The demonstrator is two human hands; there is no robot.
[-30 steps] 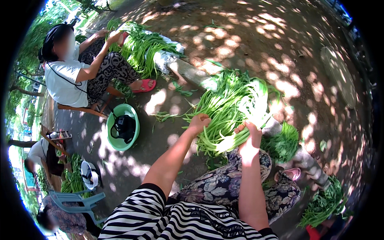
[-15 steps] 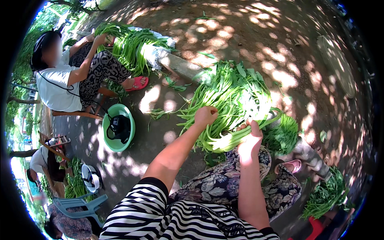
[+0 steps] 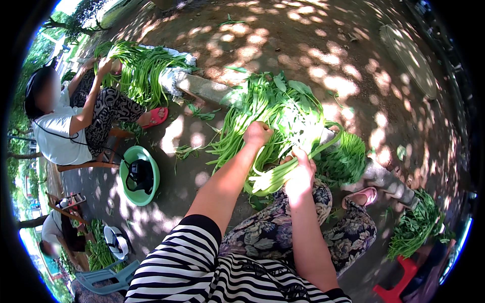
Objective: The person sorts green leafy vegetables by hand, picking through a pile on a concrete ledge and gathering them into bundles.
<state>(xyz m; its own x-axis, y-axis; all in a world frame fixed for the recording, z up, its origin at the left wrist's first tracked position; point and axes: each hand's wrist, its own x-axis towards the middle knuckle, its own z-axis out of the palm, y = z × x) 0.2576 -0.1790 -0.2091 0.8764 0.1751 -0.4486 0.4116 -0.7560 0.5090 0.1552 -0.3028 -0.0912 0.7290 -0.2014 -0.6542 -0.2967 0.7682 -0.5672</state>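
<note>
A heap of water spinach [image 3: 242,118], long pale green stalks with dark leaves, lies in front of me, partly in bright sun. My right hand [image 3: 301,174] is closed round a bunch of water spinach stalks [image 3: 273,181] above my lap, the stalk ends pointing left. My left hand [image 3: 257,135] rests against the heap with its fingers pinched together on stalks; its fingertips are partly hidden. A tied-looking bundle of greens [image 3: 346,157] sits just right of my right hand.
At the left a seated person [image 3: 60,113] handles another heap of stalks [image 3: 146,70]. A green basin [image 3: 155,174] holds a black bag. Further off are a white basin [image 3: 113,240], a blue-green chair [image 3: 108,278] and a red stool [image 3: 396,280]. More greens [image 3: 417,224] lie at right.
The view has shifted a little. My right hand has moved left, closer to my left hand, and the held bunch now has its stalk ends gathered together. My left hand stays at the heap.
</note>
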